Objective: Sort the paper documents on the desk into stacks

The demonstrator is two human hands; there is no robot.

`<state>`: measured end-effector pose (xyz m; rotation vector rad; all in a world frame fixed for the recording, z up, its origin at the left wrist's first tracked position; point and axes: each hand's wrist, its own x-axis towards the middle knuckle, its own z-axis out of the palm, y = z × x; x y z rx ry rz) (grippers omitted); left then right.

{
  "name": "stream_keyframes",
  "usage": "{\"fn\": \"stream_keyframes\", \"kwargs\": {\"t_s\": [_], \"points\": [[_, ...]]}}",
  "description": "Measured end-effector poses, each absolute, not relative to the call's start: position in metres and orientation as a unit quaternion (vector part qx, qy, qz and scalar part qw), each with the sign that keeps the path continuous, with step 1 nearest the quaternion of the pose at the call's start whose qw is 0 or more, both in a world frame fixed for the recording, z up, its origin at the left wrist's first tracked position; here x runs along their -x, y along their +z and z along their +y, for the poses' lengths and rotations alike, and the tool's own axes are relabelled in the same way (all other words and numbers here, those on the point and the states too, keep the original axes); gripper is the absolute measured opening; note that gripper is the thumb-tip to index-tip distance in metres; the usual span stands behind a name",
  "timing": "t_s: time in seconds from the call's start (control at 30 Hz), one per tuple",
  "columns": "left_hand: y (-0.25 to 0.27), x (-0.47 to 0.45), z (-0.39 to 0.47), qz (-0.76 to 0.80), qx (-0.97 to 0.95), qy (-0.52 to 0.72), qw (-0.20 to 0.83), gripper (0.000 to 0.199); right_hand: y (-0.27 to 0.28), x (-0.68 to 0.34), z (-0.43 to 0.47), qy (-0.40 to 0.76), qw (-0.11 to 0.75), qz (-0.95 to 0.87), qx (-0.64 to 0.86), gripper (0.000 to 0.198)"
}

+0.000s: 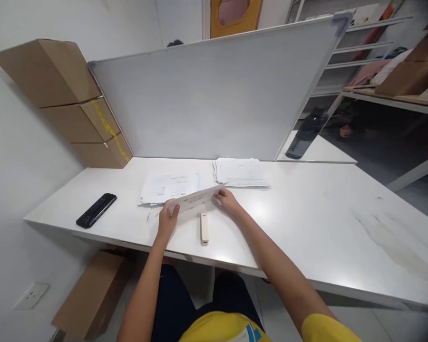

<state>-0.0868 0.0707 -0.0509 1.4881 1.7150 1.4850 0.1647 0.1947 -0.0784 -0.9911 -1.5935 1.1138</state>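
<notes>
A printed white sheet of paper (196, 200) is held slightly above the desk, tilted toward me. My left hand (168, 219) grips its left end, thumb on the near face. At the right end, my right hand (227, 200) pinches the sheet between thumb and fingers. Just below the paper lies a cream-coloured stapler (204, 229), touched by neither hand. Behind the left hand is a loose pile of printed papers (169, 186). Another paper stack (240, 172) rests farther back, beyond the right hand.
A black phone-like device (96, 210) lies on the white desk (306, 228) at left. Cardboard boxes (82, 114) are stacked against the wall. A white board (214, 95) stands along the back edge, with a dark bottle (306, 134) at its right.
</notes>
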Motion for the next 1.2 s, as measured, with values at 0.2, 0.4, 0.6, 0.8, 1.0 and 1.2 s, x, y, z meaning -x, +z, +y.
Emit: {"fn": "stream_keyframes", "kwargs": {"t_s": [0.2, 0.4, 0.6, 0.8, 1.0, 1.2], "points": [[-0.05, 0.086, 0.074, 0.667, -0.493, 0.513, 0.22, 0.031, -0.076, -0.167, 0.192, 0.441, 0.43, -0.657, 0.435, 0.031], [-0.039, 0.084, 0.066, 0.63, -0.501, 0.575, 0.148, 0.028, -0.065, -0.166, 0.188, 0.428, 0.464, -0.65, 0.423, 0.028], [-0.033, 0.078, 0.061, 0.62, -0.529, 0.566, 0.122, 0.026, -0.06, -0.165, 0.182, 0.439, 0.471, -0.638, 0.422, 0.018], [-0.036, 0.077, 0.061, 0.618, -0.524, 0.566, 0.15, 0.035, -0.06, -0.162, 0.18, 0.474, 0.455, -0.626, 0.419, 0.023], [-0.035, 0.08, 0.062, 0.637, -0.508, 0.564, 0.133, 0.033, -0.061, -0.159, 0.184, 0.511, 0.504, -0.591, 0.369, 0.036], [-0.033, 0.081, 0.064, 0.637, -0.507, 0.564, 0.137, 0.034, -0.063, -0.158, 0.183, 0.512, 0.526, -0.593, 0.33, 0.034]]}}
